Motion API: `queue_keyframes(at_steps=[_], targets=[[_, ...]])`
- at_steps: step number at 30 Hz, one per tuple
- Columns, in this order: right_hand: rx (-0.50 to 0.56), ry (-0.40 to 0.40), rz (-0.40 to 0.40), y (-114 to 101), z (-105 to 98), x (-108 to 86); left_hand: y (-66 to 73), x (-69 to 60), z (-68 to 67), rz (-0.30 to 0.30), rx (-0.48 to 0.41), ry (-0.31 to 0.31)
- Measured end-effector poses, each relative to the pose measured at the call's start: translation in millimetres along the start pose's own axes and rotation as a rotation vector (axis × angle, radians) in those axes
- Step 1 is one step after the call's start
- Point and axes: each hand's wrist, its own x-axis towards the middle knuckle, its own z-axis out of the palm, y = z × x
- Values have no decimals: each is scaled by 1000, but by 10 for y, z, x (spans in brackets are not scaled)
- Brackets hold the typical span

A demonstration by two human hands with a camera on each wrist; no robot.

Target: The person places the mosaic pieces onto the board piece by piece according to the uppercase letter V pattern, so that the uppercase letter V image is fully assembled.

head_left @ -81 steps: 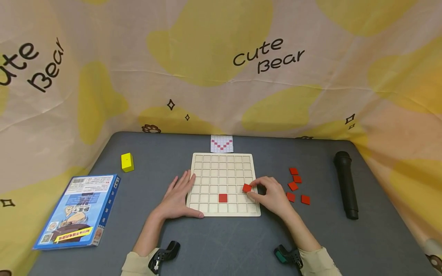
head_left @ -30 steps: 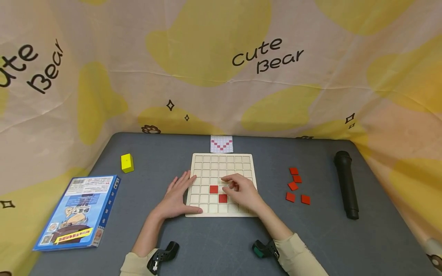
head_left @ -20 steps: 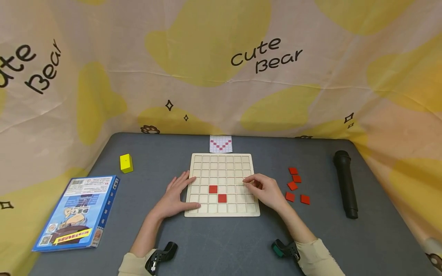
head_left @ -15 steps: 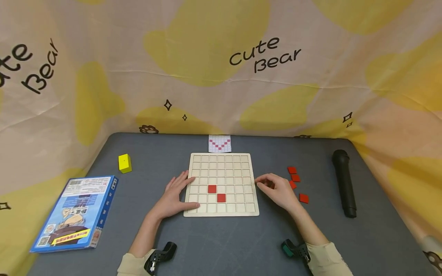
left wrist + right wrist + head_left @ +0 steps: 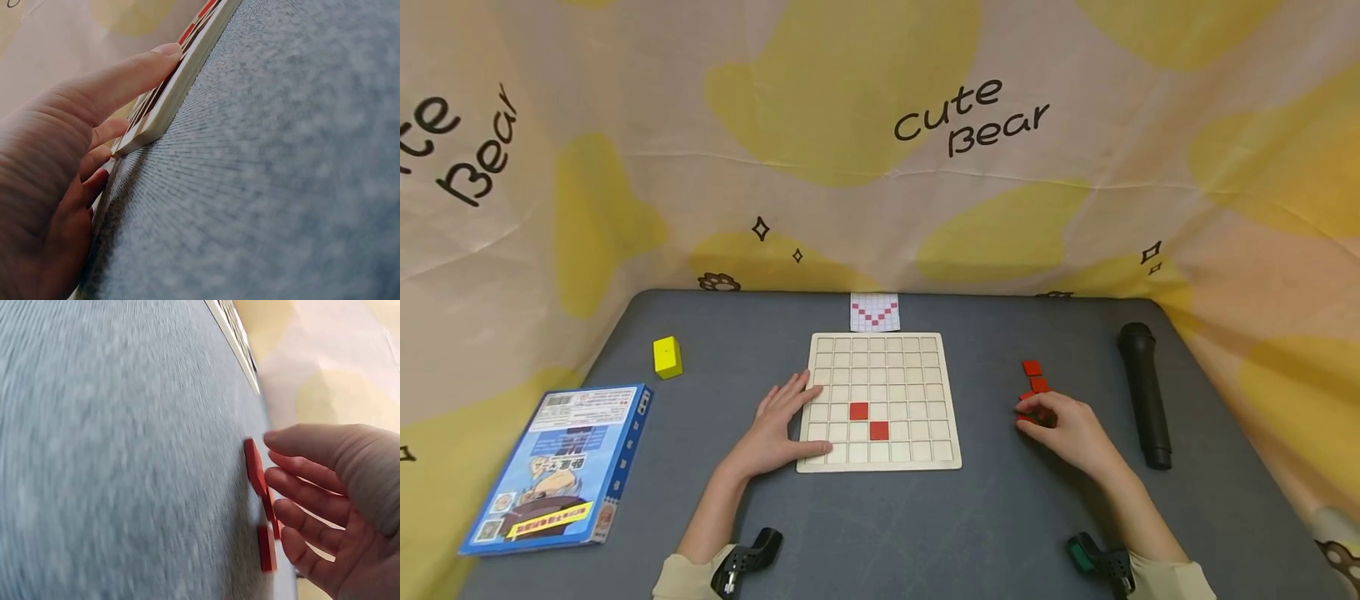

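In the head view my left hand [image 5: 772, 427] rests with spread, straight fingers on the left edge of a white grid board [image 5: 835, 454]. The left wrist view has its thumb [image 5: 134, 78] on the board's rim. Two red square tiles sit in the grid, one [image 5: 859, 411] up and left of the other [image 5: 879, 431]. My right hand [image 5: 1067, 427] hovers over loose red tiles [image 5: 1032, 367] right of the board, partly covering the group. In the right wrist view its thumb and fingers stand apart beside a tile [image 5: 254, 465], pinching none; contact is unclear.
A card with a pink V pattern [image 5: 875, 313] lies behind the board. A yellow block [image 5: 667, 357] and a blue box [image 5: 553, 467] stand at the left. A black microphone-like cylinder [image 5: 1145, 396] lies at the right. A patterned cloth [image 5: 835, 100] hangs behind the grey table.
My right hand placed a red tile in the grid, left it there, and moved right to the loose tiles. The left hand has stayed on the board's edge.
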Motion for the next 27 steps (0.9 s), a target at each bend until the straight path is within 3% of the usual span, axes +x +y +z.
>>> queue_keyframes(at_steps=[7, 14, 27], targets=[[-21, -78, -7, 29, -55, -35, 4, -3, -18, 0, 7, 12], [-17, -48, -40, 0, 20, 61, 10, 9, -7, 6, 3, 5], [68, -21, -74, -158, 358, 262, 10, -3, -1, -3, 1, 13]])
